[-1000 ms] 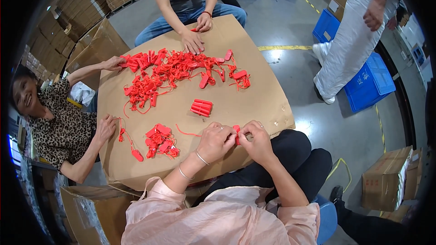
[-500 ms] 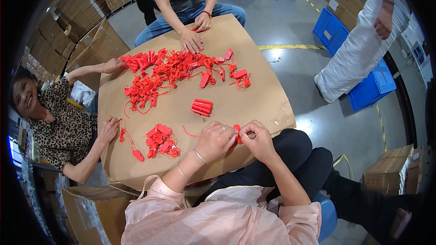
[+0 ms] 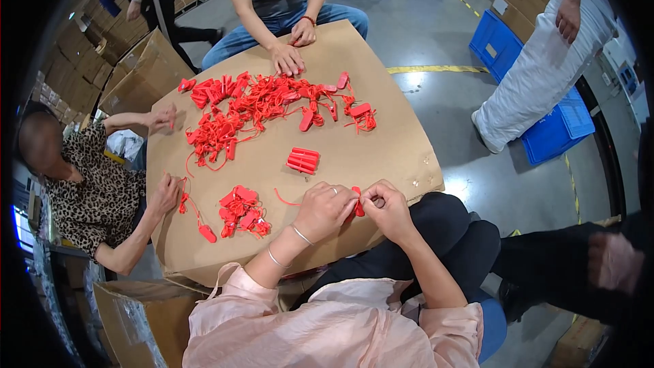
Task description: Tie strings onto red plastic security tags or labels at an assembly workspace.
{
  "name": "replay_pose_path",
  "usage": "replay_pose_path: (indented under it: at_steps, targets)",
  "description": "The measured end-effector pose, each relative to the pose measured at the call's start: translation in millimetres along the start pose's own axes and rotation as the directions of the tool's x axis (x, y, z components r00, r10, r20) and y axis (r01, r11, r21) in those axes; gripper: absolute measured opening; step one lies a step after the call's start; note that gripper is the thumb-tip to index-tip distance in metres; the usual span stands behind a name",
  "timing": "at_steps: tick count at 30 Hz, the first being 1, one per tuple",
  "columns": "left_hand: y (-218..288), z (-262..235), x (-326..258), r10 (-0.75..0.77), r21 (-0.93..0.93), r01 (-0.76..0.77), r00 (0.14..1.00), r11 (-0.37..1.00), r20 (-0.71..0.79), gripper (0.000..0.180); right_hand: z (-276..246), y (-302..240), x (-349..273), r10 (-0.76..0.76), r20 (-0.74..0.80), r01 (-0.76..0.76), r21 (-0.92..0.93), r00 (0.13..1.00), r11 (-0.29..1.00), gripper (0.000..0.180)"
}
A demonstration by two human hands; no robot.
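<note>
My left hand (image 3: 323,208) and my right hand (image 3: 386,210) meet over the near edge of the cardboard tabletop. Between them is a small red plastic piece (image 3: 358,204) with a red cord (image 3: 286,199) that trails out to the left. Left fingers are closed on the piece. My right thumb and forefinger pinch at its upper end; whether they grip cord or plastic is too small to tell. A bundle of red sticks (image 3: 303,161) lies just beyond. To the left sits a small pile of red corded pieces (image 3: 243,211).
A large heap of red corded pieces (image 3: 255,105) covers the table's far half. Co-workers sit at the left, one hand holding a corded piece (image 3: 208,234), and at the far side. People stand or walk around. Blue crates (image 3: 558,126) and cardboard boxes (image 3: 146,71) stand on the floor.
My hands stay nearly in place. The left co-worker's far hand has drawn back from the heap. A person behind walks into fuller view, and a dark-clothed person at the right has shifted.
</note>
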State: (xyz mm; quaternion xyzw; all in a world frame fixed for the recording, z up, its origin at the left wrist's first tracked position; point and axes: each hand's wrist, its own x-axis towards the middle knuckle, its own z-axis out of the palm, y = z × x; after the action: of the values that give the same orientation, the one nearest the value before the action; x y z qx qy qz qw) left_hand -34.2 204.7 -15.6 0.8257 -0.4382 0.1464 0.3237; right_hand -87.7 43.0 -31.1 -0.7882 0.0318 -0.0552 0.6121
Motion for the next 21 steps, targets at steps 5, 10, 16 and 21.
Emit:
replay_pose_path:
  at_steps: [5, 10, 16, 21]
  targets:
    - [2.7, 0.5, 0.0, 0.004, 0.075, -0.007, 0.999, 0.997, 0.032, 0.007, 0.7, 3.3, -0.4, 0.014, -0.005, -0.015, -0.041, 1.0, 0.999, 0.007]
    - [3.1, 5.1, -3.1, -0.153, -0.066, 0.151, 0.988, 0.986, -0.026, 0.007, -2.0, 7.5, -0.4, 0.03, -0.005, -0.03, 0.032, 1.0, 0.999, 0.007]
    - [1.9, -0.1, 4.0, -0.001, 0.014, 0.0, 1.0, 1.0, 0.017, 0.01, -2.9, 5.6, 0.0, 0.045, 0.011, -0.045, 0.008, 0.999, 0.999, 0.007]
    - [4.7, 3.1, -1.3, -0.248, -0.149, 0.25, 0.968, 0.957, 0.031, 0.013, -2.7, 9.8, 1.1, 0.022, -0.016, -0.021, 0.028, 1.0, 0.999, 0.007]
